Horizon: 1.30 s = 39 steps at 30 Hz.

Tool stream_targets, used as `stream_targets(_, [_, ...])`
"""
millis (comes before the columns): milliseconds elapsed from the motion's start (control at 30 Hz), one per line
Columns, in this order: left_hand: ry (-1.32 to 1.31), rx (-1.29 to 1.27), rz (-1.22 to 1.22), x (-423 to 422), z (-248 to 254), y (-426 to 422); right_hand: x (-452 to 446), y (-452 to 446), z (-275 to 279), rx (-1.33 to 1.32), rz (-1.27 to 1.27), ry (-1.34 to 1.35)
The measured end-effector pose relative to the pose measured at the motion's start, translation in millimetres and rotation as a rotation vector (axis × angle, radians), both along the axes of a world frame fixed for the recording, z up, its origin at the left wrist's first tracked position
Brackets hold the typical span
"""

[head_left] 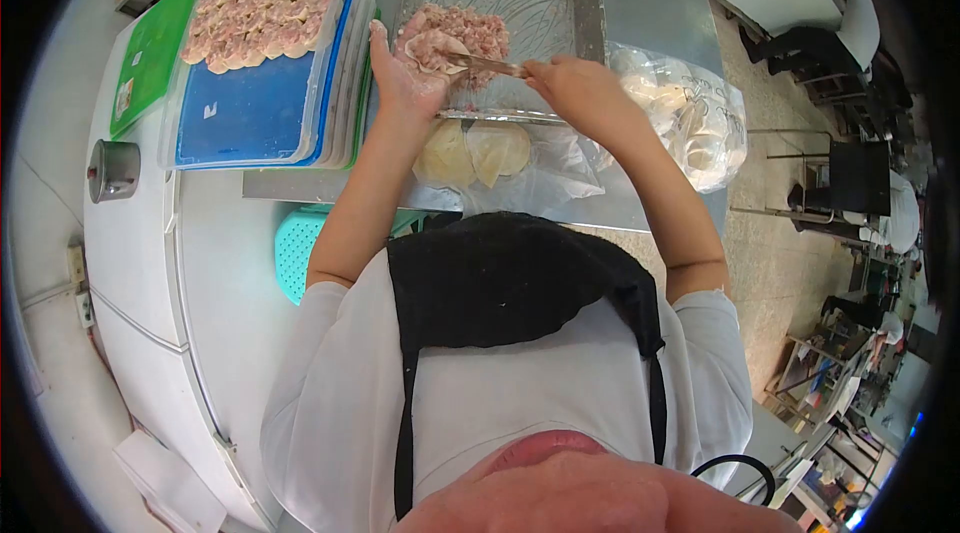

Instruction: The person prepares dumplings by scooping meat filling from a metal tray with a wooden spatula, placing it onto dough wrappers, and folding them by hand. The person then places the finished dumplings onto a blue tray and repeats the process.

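Observation:
My left hand [408,88] is palm up at the near left of a metal tray [540,3], cradling a thin dough wrapper [432,51] with meat on it. In my right hand [578,91] is a flat, stick-like spatula [495,66], whose tip touches the meat on the wrapper. A heap of pinkish minced meat [485,31] lies in the tray just behind the wrapper. Pale round dough wrappers [500,151] lie on clear plastic at the tray's near edge. Right of the tray, a clear plastic bag [690,123] holds more pale dough pieces.
On the left stands a stack of plastic trays; the top blue tray [245,118] bears rows of filled dumplings [265,11]. Beyond it are a green lid [150,63] and a metal pot [113,171]. A turquoise stool [298,251] is under the table. Other people sit at far right.

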<state>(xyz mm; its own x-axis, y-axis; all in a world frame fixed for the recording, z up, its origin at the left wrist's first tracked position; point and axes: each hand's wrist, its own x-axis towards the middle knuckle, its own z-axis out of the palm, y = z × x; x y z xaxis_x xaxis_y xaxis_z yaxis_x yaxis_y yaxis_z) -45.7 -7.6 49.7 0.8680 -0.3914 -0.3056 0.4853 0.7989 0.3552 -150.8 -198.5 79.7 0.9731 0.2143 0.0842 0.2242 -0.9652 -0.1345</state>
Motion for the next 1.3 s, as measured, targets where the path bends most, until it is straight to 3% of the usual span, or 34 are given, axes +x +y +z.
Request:
stream_targets(100, [0.002,0.005,0.0,6.2,-2.1,2.4,-14.5,21.0,31.0,0.054,-0.025,-0.11])
stream_targets(267, [0.091,-0.062,0.061,-1.0,12.1,-0.1,-2.0,0.7,3.9,0.296,0.092,-0.153])
stream_targets(333, [-0.283,-0.045,-0.111,0.5,-0.8,7.5,-3.6,-18.9,5.5,0.38,0.173,-0.194])
stream_targets(367, [-0.286,-0.041,-0.106,2.1,-2.0,11.6,-6.9,-26.3,8.2,0.57,0.086,-0.131])
stream_targets(400, [-0.497,0.286,-0.197,-0.6,-0.6,16.6,-9.9,-31.0,11.1,0.759,-0.002,-0.062])
stream_targets(433, [-0.697,0.618,-0.289,-5.7,2.0,17.5,-12.5,-34.1,17.1,0.765,0.001,-0.056])
stream_targets(467, [-0.69,0.624,-0.288,-9.6,7.7,14.8,-15.6,-37.1,26.6,0.82,-0.05,0.213])
stream_targets(500, [-0.963,0.852,-0.264,-12.8,20.9,11.0,-18.8,-40.1,33.5,0.864,-0.098,0.483])
stream_targets(533, [-1.238,1.081,-0.233,-14.3,29.4,7.0,-22.9,-41.6,37.7,0.868,-0.09,0.488])
stream_targets(567, [-1.235,1.09,-0.23,-12.7,32.0,4.2,-26.4,-42.3,41.6,0.812,-0.055,0.466])
stream_targets(633, [-1.465,1.16,-0.472,-3.3,34.1,2.6,-25.2,-45.3,37.1,0.759,-0.015,0.444])
stream_targets(700, [-1.487,1.103,-0.374,14.8,-9.2,9.3,-24.8,-47.7,14.8,0.736,0.153,0.171])
stream_targets(767, [-1.505,1.045,-0.272,11.9,-18.9,7.2,-18.2,-57.4,-6.0,0.731,0.181,0.18])
stream_targets(833, [-1.495,1.487,-0.349,-4.1,2.1,-1.0,-0.3,-72.0,-24.3,0.725,0.214,0.185])
stream_targets(867, [-1.491,1.497,-0.35,-4.1,6.5,-6.1,11.6,-82.1,-33.6,0.658,0.23,0.152])
stream_targets(933, [-0.604,1.136,-0.656,-0.1,11.4,-14.6,16.8,-83.4,-24.4,0.593,0.256,0.119])
stream_targets(1000, [-0.667,1.1,-0.513,15.3,-25.8,-7.4,15.4,-75.9,-10.0,0.286,0.028,-0.049])
stream_targets(1033, [-0.73,1.054,-0.375,16.7,-28.4,-7.8,19.5,-70.7,-15.7,0.288,0.039,-0.052])
stream_targets(1067, [-0.726,1.059,-0.364,20.6,-29.3,-5.4,22.2,-64.2,-30.0,0.318,0.103,-0.103])
stream_targets(1133, [-0.781,1.351,-0.501,13.2,-8.3,-9.0,26.4,-65.4,-64.0,0.353,0.168,-0.142])
stream_targets(1167, [-0.775,1.352,-0.498,9.6,-10.3,-5.3,39.1,-78.7,-82.8,0.227,0.106,-0.035])
stream_targets(1233, [-0.701,0.99,-0.525,7.6,-5.6,4.4,50.4,-89.4,-78.9,0.105,0.05,0.056])
stream_targets(1267, [-0.7,0.994,-0.521,5.6,-3.1,7.7,48.8,-95.2,-77.3,0.178,0.043,0.071])
stream_targets(1300, [-0.703,1.153,-0.508,-1.5,8.1,7.3,42.4,-97.2,-67.7,0.251,0.033,0.095])
